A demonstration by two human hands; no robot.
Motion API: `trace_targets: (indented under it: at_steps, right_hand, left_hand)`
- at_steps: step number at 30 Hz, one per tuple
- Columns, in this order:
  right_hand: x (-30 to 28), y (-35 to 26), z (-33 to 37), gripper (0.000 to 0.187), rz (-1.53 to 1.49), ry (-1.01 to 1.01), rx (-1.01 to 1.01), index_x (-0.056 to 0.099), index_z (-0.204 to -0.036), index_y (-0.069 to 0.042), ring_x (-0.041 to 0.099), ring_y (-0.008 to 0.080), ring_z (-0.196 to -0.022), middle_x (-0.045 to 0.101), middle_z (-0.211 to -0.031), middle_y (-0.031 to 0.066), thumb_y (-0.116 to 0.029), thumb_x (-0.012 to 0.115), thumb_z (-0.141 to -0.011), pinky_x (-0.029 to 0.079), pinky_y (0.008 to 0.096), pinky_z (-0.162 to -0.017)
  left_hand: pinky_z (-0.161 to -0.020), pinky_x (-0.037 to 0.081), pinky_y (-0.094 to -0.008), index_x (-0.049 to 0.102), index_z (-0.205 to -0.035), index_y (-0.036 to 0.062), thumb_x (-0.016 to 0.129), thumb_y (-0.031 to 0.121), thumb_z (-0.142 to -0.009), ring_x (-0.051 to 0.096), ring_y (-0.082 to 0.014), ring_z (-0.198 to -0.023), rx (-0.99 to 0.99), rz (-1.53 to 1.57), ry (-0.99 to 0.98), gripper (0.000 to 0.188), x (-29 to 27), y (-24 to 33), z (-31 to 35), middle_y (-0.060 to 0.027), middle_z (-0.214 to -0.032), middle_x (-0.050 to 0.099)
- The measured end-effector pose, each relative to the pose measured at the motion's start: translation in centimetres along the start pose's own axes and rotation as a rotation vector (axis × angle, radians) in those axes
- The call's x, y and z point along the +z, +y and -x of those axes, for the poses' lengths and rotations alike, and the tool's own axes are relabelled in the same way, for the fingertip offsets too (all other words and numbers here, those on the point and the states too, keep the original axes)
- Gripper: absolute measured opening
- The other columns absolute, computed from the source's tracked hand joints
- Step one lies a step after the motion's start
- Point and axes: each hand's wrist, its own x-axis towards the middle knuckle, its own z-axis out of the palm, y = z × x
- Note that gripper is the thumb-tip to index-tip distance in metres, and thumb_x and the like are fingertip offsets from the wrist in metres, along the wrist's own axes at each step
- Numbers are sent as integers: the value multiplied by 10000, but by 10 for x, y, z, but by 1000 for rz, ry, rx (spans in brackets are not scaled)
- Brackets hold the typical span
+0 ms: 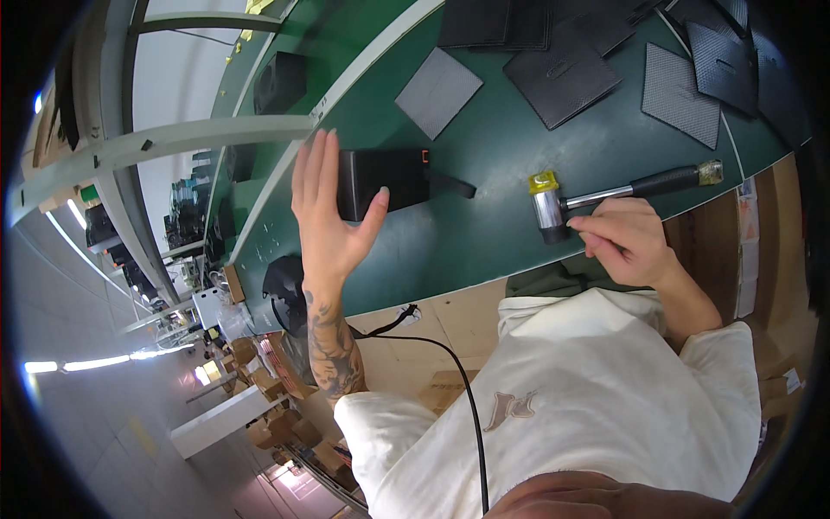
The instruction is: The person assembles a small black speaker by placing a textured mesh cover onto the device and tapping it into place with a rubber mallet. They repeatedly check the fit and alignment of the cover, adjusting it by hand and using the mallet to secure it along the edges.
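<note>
A black box-shaped case [385, 183] sits on the green table, with a dark strap [451, 184] sticking out of its right end. My left hand [335, 212] is at its left end, fingers stretched out and thumb spread across the near side. Farther right lies a mallet [596, 197] with a metal head, a yellow face, a black face and a black grip. Just in front of its shaft is my right hand [627, 242], fingers curled and pressed together near the mallet head. Whatever those fingers hold, if anything, is hidden.
Dark flat panels [562, 73] are piled at the back right, with a lighter textured panel [439, 91] apart from them. A pale metal frame [216, 130] stands at the left. A black cable [462, 368] hangs in front of the green table [501, 160].
</note>
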Motion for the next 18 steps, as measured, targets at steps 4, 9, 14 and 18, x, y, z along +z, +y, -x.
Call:
trace_targets:
  at_steps: [4,9,14,18]
  right_hand:
    - [-2,0,0,262,29,-13,3,747,-1022,12,594,236,-561,645,-698,86,59,757,-765,458,347,-517]
    - [-3,5,1,284,51,-37,-12,751,-1037,-9,585,225,-555,635,-688,67,43,781,-760,452,342,-515]
    - [-4,2,-3,296,64,-53,21,748,-1044,-10,559,215,-520,608,-654,52,47,779,-755,430,344,-483]
    - [0,-1,-3,319,64,23,114,751,-1040,-11,520,214,-472,563,-605,44,73,745,-733,404,348,-454]
  left_hand:
    - [-1177,361,-435,616,-1428,47,824,198,-828,471,-318,-1430,-106,141,149,652,2,-12,-16,-154,-1573,475]
    - [-1150,396,-424,674,-1373,88,834,192,-829,500,-307,-1398,-154,244,248,577,-1,-33,-77,-153,-1527,531]
    - [-1133,414,-433,689,-1334,57,824,277,-845,569,-344,-1321,-94,178,383,553,8,-80,-178,-211,-1441,596]
    - [-1058,480,-408,696,-1287,-9,812,401,-830,659,-326,-1206,-63,186,394,624,28,-113,-278,-195,-1299,692]
